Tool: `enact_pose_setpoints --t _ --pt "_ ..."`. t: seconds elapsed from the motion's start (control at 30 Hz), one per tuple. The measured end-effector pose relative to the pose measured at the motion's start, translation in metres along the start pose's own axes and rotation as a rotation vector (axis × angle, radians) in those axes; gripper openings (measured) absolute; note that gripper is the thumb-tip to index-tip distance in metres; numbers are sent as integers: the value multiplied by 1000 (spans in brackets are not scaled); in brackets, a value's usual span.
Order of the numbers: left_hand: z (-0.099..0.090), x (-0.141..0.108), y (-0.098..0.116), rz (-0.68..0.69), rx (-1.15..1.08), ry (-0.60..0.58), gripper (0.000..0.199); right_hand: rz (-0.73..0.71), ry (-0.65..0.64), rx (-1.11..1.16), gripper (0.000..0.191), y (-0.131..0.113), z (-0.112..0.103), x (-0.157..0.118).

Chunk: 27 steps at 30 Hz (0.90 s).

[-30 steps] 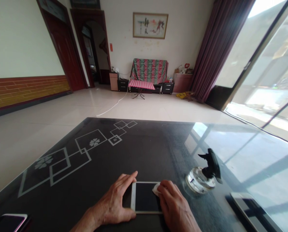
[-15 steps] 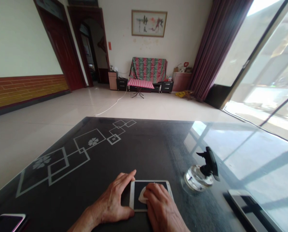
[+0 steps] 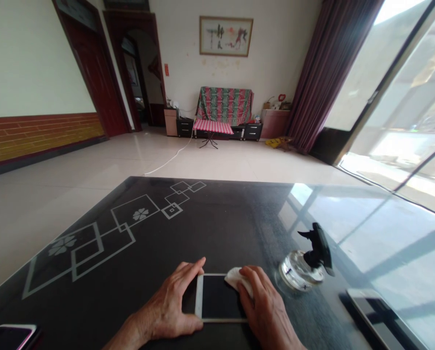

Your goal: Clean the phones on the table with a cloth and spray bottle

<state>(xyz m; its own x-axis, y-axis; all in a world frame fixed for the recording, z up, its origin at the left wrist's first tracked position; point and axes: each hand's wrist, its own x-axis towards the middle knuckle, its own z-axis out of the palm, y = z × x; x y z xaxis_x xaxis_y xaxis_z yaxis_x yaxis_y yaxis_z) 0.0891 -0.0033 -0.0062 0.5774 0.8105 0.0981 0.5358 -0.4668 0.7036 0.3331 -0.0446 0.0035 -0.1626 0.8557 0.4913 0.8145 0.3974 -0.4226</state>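
A white-framed smartphone (image 3: 219, 297) with a dark screen lies flat and sideways on the black tabletop. My left hand (image 3: 169, 302) grips its left end, the thumb at the near corner and the fingers at the far corner. Bunched under the fingers of my right hand (image 3: 264, 304) is a white cloth (image 3: 235, 278), pressed on the phone's far right part. That hand hides the phone's right end. Just right of it stands a clear spray bottle (image 3: 299, 272) with a black trigger head (image 3: 317, 249).
Another white phone (image 3: 381, 318) lies at the right, and a phone with a pinkish edge (image 3: 15, 336) at the near left corner. Grey squares and flowers decorate the glossy table (image 3: 202, 223). Beyond are a checked folding table (image 3: 213, 127) and a purple curtain (image 3: 322, 73).
My right hand has slid the white cloth from the middle of the phone's screen to its far right part. My left hand keeps its hold on the left end.
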Motion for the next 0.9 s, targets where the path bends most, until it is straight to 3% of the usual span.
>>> enact_pose_setpoints --t 0.37,0.47,0.7,0.9 --pt "2 0 0 45 -13 16 103 -219 -223 203 41 -33 13 -4" --pt "2 0 -2 52 -8 23 105 -220 -190 197 37 -25 11 -3" --pt "2 1 -3 45 5 18 108 -59 -85 65 35 -3 7 -1" --pt "2 0 -1 45 11 22 107 -135 -72 59 36 -3 8 -1"
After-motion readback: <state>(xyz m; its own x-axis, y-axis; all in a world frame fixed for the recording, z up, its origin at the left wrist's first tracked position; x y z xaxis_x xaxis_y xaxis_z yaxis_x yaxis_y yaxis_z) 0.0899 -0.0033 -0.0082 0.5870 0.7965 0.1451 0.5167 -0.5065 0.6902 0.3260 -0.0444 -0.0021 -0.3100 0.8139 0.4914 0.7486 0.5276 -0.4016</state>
